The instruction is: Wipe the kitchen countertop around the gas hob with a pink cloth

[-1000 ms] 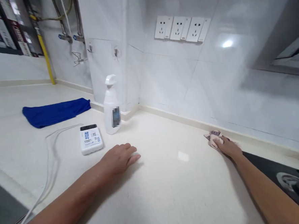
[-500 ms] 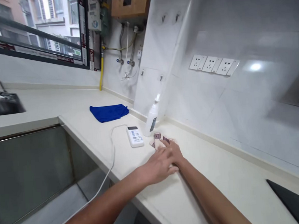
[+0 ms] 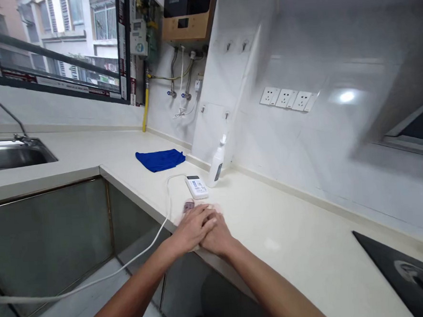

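Note:
A pinkish cloth (image 3: 188, 206) with dark patches lies on the pale counter (image 3: 287, 221) near its front edge, mostly covered by my hands. My right hand (image 3: 218, 234) presses down on it, its fingers partly hidden. Over the right hand's fingers rests my left hand (image 3: 191, 229), fingers stretched out, holding nothing of its own. Just beyond the hands is a white power bank (image 3: 198, 188) with a white cable (image 3: 167, 206) plugged in. A white spray bottle (image 3: 217, 165) stands upright behind it, close to the wall.
A folded blue cloth (image 3: 160, 160) lies farther back. The metal sink (image 3: 16, 156) with its faucet is at far left, and a black cooktop (image 3: 393, 262) at right. The cable hangs over the counter's front edge. Wall sockets (image 3: 285, 98) are above the counter.
Both hands have slid the pinkish cloth from beside the spray bottle toward the counter's front edge, to the left and nearer me. The camera view has shifted a little.

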A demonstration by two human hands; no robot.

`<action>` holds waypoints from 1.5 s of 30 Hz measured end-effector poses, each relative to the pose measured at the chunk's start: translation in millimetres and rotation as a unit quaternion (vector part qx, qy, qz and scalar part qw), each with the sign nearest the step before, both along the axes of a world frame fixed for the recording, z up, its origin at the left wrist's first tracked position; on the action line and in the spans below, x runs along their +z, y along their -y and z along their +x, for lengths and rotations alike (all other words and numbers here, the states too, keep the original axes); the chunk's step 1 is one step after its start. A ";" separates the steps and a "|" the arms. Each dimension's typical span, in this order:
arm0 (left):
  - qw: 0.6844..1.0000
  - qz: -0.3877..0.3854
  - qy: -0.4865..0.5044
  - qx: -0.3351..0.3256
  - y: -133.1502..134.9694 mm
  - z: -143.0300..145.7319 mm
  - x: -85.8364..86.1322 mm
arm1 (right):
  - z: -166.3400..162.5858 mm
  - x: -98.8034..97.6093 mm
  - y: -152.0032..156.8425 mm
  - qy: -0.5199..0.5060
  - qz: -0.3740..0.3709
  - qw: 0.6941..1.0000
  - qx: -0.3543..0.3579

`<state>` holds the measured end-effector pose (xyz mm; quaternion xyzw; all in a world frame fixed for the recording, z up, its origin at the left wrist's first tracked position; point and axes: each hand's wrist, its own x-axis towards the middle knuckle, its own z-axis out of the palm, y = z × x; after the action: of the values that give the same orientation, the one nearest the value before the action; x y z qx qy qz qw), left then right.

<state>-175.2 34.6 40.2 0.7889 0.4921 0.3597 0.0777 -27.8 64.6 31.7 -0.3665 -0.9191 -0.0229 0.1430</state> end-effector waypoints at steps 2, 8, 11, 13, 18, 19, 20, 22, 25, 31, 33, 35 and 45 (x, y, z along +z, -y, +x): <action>1.000 -0.013 0.014 0.009 2.7 -8.7 -1.1 | -11.5 3.5 10.0 -0.009 -0.012 1.000 -0.022; 0.997 -0.030 -0.004 0.072 12.1 -7.9 -9.6 | -6.7 13.7 30.6 -0.062 -0.039 0.996 -0.044; 0.992 -0.005 -0.024 0.123 19.4 6.5 -21.4 | 5.3 15.0 44.1 -0.067 -0.016 0.997 -0.042; 0.992 0.020 -0.028 0.122 26.4 20.4 -28.7 | 18.2 16.3 55.9 -0.060 -0.007 0.997 -0.045; 0.992 0.099 -0.027 0.074 55.0 81.0 -42.3 | 79.1 14.6 99.7 -0.073 -0.010 0.993 -0.091; 0.991 0.120 -0.024 0.060 62.8 97.6 -45.2 | 95.2 10.9 110.7 -0.081 -0.003 0.991 -0.105; 0.989 0.142 -0.020 0.041 71.1 115.1 -48.3 | 111.9 5.5 121.9 -0.089 0.008 0.989 -0.120; 0.981 0.191 -0.007 -0.007 88.3 151.4 -54.5 | 146.1 -9.8 144.0 -0.104 0.047 0.981 -0.160; 0.964 0.249 0.019 -0.088 112.5 205.1 -61.1 | 197.9 -37.8 174.7 -0.117 0.141 0.958 -0.219; 0.934 0.268 0.017 -0.235 152.2 310.8 -70.1 | 311.4 -79.2 242.1 -0.092 0.276 0.901 -0.321; 0.923 0.262 0.015 -0.280 165.8 347.2 -73.4 | 351.9 -87.2 267.1 -0.088 0.284 0.883 -0.364; 0.918 0.248 0.008 -0.308 179.2 381.1 -74.0 | 384.9 -92.0 285.6 -0.097 0.275 0.877 -0.383; 0.910 0.150 -0.025 -0.386 183.1 419.5 -50.0 | 301.6 -88.3 223.5 -0.201 0.338 0.857 -0.334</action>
<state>244.3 -148.5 -9.8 0.9284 0.0914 0.3514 0.0785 273.9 -158.9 -56.5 -0.5767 -0.6287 -0.3048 0.4233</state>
